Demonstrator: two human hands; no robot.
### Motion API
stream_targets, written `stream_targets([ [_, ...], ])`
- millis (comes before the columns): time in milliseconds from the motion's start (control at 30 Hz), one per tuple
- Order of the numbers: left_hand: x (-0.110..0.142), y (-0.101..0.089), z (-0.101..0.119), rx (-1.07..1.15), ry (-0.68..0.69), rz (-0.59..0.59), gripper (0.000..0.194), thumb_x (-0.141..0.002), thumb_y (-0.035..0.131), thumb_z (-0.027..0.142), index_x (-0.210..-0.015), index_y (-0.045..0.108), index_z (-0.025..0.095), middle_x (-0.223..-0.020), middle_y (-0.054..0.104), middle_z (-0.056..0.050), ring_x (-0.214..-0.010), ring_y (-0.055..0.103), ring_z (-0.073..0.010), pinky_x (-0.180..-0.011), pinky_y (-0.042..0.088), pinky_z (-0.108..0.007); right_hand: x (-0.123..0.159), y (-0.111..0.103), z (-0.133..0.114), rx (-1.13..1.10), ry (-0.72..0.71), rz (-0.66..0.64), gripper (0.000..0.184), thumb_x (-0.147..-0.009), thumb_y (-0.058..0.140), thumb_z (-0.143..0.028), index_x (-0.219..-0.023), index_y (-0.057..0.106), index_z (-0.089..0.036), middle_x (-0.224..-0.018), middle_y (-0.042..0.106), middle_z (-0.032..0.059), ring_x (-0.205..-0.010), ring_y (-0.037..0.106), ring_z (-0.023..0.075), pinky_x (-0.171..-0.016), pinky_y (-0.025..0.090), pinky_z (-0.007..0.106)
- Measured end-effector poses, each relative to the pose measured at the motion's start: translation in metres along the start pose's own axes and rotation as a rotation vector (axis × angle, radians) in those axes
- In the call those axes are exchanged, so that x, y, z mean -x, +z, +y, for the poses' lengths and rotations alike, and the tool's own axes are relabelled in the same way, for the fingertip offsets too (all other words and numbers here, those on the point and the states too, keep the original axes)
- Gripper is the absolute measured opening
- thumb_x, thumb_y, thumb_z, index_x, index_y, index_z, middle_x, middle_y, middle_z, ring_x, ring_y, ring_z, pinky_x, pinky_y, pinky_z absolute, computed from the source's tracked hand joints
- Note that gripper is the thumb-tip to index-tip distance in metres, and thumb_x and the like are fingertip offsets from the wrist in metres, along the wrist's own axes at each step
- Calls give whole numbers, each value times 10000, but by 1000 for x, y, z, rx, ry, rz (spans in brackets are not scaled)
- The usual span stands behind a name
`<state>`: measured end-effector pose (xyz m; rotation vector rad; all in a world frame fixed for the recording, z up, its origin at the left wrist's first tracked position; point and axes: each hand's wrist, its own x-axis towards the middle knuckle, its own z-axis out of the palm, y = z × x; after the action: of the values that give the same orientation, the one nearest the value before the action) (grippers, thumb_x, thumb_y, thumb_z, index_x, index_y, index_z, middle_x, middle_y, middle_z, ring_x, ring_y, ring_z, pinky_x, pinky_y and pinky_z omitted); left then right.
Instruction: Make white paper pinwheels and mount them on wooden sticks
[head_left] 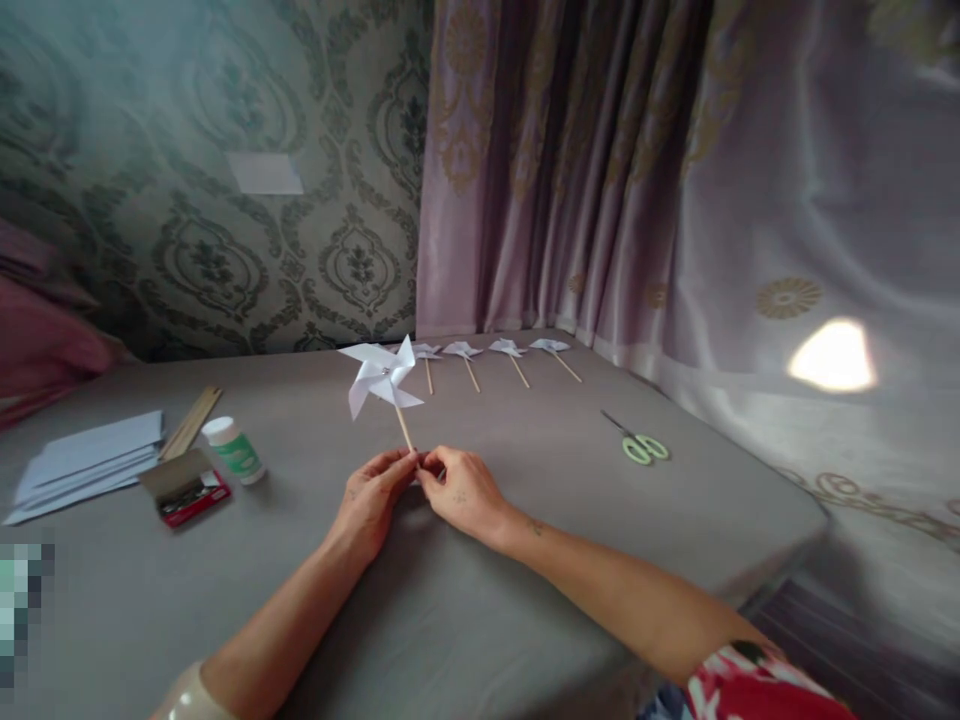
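Note:
A white paper pinwheel (pixel 384 372) on a thin wooden stick stands up, slightly tilted, in front of me. My left hand (pixel 373 497) pinches the lower end of the stick. Right beside it, my right hand (pixel 463 492) has its thumb and index finger closed at the same stick end, touching the left fingertips. A small pin shows at the pinwheel's centre. The bottom tip of the stick is hidden by my fingers. Farther back, several finished-looking pinwheels (pixel 508 348) lie in a row, partly covered by the held one at the left.
Green-handled scissors (pixel 637 446) lie to the right. On the left are a stack of white paper (pixel 90 455), a wooden ruler (pixel 192 420), a white-and-green glue bottle (pixel 235 452) and an opened red box (pixel 187 490) of small metal pieces. Wall and curtain (pixel 480 200) border the grey-covered surface (pixel 525 590).

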<state>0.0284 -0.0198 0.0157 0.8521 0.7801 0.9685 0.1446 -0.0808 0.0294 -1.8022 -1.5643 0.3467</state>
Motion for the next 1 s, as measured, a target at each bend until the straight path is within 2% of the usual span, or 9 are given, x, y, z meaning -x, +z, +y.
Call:
stream_targets([
  [233,1,4,4,-68,-37,8,284,-564,819,202,-787,672,103,-733,735,-75,-702,697,-158,-649,528,-181,-2,3,2,-105,60,-8,158,-818,607,-260,-896,705,-165,-917,750,77,-844,690,176,-752,475,241],
  [367,5,8,9,-123,-68,35,238,-656,774,162,-866,674,114,-842,750,-98,-801,708,-157,-740,537,-184,-7,-11,16,-110,134,19,142,-787,631,-270,-836,720,-171,-836,751,62,-761,683,157,-694,479,227],
  [467,7,11,12,-172,-96,66,200,-710,736,138,-896,667,117,-898,749,-118,-870,708,-165,-803,540,-194,-13,-40,39,-70,208,53,124,-772,650,-259,-820,726,-173,-786,747,37,-710,669,136,-652,473,208],
  [567,6,11,13,-198,-109,71,149,-755,688,115,-902,662,115,-906,749,-118,-876,709,-161,-801,549,-188,-18,-81,73,72,327,129,151,-785,641,-271,-857,735,-178,-757,742,13,-689,664,114,-646,465,184],
  [667,5,10,13,-203,-112,61,146,-766,666,94,-911,664,111,-905,748,-114,-875,710,-161,-802,555,-189,-21,-126,111,167,424,195,181,-802,620,-272,-879,740,-160,-757,740,33,-701,669,128,-664,467,199],
  [800,3,9,13,-203,-127,62,122,-792,637,81,-907,664,109,-901,747,-109,-860,710,-147,-774,553,-160,-21,-180,159,306,568,296,205,-818,594,-249,-918,739,-144,-845,744,74,-818,678,169,-714,465,221],
  [900,3,10,14,-209,-141,56,113,-801,626,74,-899,668,112,-902,746,-109,-857,710,-143,-764,549,-148,-21,-210,186,391,668,343,211,-814,603,-252,-929,742,-143,-927,738,98,-903,671,199,-742,464,230],
  [1000,4,10,14,-217,-144,61,111,-789,635,65,-880,676,114,-897,745,-109,-856,710,-148,-783,546,-150,-22,-228,205,445,742,353,222,-809,607,-257,-955,742,-156,-932,734,104,-921,668,209,-746,467,234],
])
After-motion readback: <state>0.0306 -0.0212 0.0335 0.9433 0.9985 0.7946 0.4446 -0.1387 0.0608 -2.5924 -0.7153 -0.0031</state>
